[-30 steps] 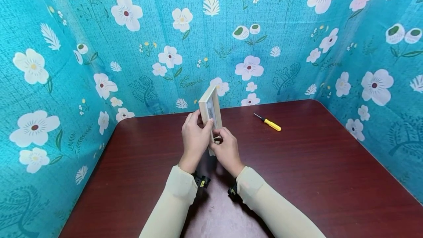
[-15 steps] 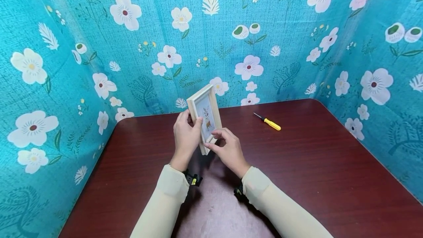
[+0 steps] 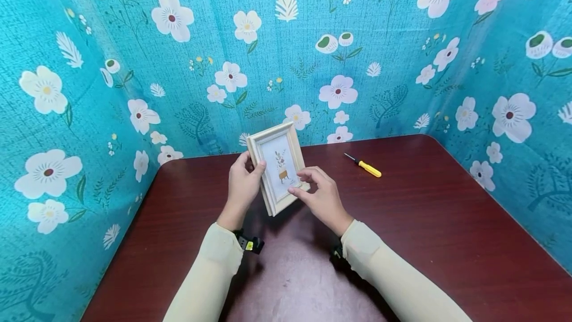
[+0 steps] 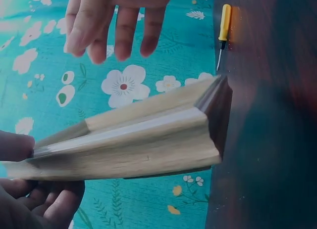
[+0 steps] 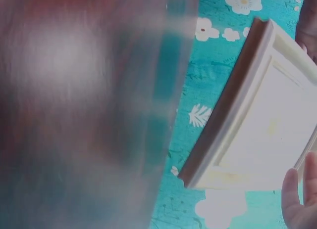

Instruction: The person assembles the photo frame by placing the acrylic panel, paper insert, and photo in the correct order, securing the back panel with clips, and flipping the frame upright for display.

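Observation:
A pale wooden picture frame [image 3: 280, 168], holding a print of a plant in a brown pot, is raised above the table and tilted, its front toward the head camera. My left hand [image 3: 243, 183] grips its left side, thumb on the front edge and fingers behind. In the left wrist view the frame [image 4: 143, 140] shows edge-on, pinched at its left end. My right hand [image 3: 323, 195] is by the lower right corner, fingers loosely bent and holding nothing. The left wrist view shows the right hand [image 4: 119, 21] apart from the frame. Glare washes out the print in the right wrist view.
A screwdriver [image 3: 364, 165] with a yellow handle lies on the dark red table [image 3: 424, 242], to the right of the frame. Blue floral cloth [image 3: 277, 63] hangs along the back and both sides of the table.
The picture frame has turned from nearly edge-on to face the head camera, bringing its print into view. My left hand has shifted left with it; my right hand has moved slightly right.

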`<state>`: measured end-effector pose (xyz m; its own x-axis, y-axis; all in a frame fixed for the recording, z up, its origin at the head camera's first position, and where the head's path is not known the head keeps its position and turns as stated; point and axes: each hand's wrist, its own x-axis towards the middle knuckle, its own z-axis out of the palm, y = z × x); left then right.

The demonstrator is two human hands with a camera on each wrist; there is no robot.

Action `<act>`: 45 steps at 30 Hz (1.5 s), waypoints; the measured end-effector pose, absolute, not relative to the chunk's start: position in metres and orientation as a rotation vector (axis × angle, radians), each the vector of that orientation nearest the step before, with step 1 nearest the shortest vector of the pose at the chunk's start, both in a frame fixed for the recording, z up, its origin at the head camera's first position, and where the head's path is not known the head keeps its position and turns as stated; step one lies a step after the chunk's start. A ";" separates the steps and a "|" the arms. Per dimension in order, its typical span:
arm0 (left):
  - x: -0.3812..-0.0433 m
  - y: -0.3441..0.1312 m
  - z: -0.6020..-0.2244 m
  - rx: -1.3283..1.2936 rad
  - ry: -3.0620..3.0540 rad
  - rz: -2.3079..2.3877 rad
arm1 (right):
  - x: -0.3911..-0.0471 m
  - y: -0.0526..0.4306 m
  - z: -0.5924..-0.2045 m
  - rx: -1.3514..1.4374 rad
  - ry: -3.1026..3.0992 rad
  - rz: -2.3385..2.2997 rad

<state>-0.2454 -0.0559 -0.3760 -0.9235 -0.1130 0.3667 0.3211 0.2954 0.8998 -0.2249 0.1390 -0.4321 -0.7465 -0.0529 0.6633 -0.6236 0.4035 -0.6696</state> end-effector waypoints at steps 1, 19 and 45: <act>-0.245 -0.057 -0.377 -0.189 -2.210 -1.690 | -0.225 0.141 -0.431 0.571 -2.109 1.334; -0.239 -0.072 -0.386 -0.381 -2.243 -1.779 | -0.236 0.166 -0.422 0.541 -2.156 1.308; -0.237 -0.082 -0.387 -0.617 -2.323 -1.906 | -0.240 0.189 -0.421 0.426 -2.363 1.860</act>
<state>-0.2368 -0.0825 -0.3873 -0.9164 0.2588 0.3053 0.3500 0.1481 0.9250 -0.2405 0.1888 -0.4205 -0.9554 -0.1537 0.2523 -0.2813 0.2127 -0.9358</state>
